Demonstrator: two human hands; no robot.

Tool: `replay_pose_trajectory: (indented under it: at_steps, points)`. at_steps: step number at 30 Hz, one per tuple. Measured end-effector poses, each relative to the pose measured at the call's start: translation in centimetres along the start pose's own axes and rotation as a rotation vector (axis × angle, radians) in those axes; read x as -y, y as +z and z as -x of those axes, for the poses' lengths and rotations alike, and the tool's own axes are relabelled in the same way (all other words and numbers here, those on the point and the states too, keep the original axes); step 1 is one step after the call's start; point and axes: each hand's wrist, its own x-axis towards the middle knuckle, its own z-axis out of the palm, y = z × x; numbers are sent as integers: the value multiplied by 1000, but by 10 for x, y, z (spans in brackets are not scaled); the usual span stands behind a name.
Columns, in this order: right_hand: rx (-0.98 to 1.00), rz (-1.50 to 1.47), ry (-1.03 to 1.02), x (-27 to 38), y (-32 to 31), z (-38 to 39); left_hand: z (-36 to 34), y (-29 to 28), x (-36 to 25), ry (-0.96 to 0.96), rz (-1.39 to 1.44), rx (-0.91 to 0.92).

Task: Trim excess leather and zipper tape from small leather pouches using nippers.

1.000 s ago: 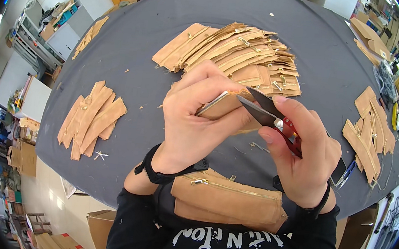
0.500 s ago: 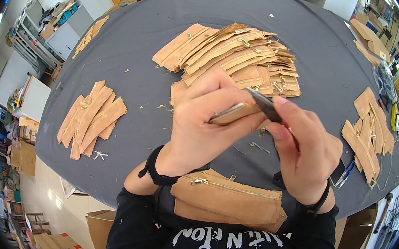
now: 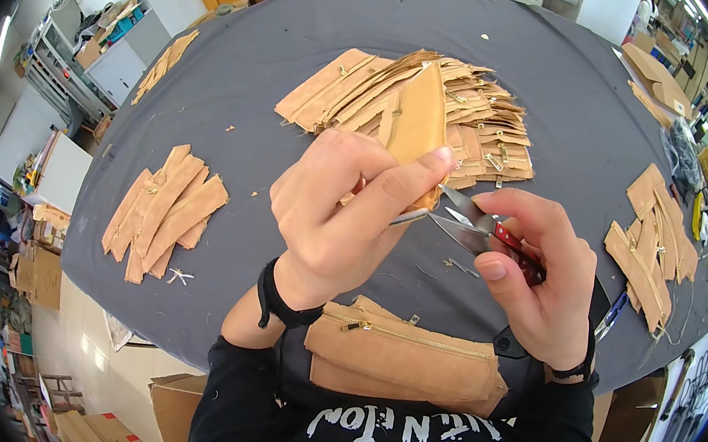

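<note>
Head view: in front of the zippered stack (image 3: 367, 97), left grip (image 3: 334, 206) pinches a tan strip (image 3: 421, 120), right grip (image 3: 543, 271) holds parted snips (image 3: 471, 236), best angled clear of the left grip.

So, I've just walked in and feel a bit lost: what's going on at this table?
A person's left hand holds up a tan piece over the grey-covered table. The right hand holds red-handled snips, blades apart, close to the near end of that piece. Ahead lies a big heap of tan zippered pieces, with smaller piles to the left and right.
</note>
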Motion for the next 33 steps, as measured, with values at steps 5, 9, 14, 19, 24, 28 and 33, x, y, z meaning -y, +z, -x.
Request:
replay_pose_trajectory:
  at_steps: [5, 9, 14, 19, 24, 28, 33]
  points:
    - [20, 107, -64, 3, -1, 0, 1, 4, -3, -53, 63, -3]
    - [-14, 88, -108, 0, 1, -1, 0, 7, -5, -80, 112, 0]
    - [-24, -141, 170, 4, -2, 1, 1, 6, -5, -115, 147, 1]
    - [29, -59, 152, 6, -9, -1, -2, 6, -3, -19, 12, 1]
    - [86, 94, 162, 8, -14, -1, -1, 5, 5, 119, -175, 45]
    - [103, 149, 147, 7, -15, -1, 0, 5, 1, 181, -242, 76]
    - [105, 213, 126, 4, -16, -1, 0, 10, -6, 133, -203, 65]
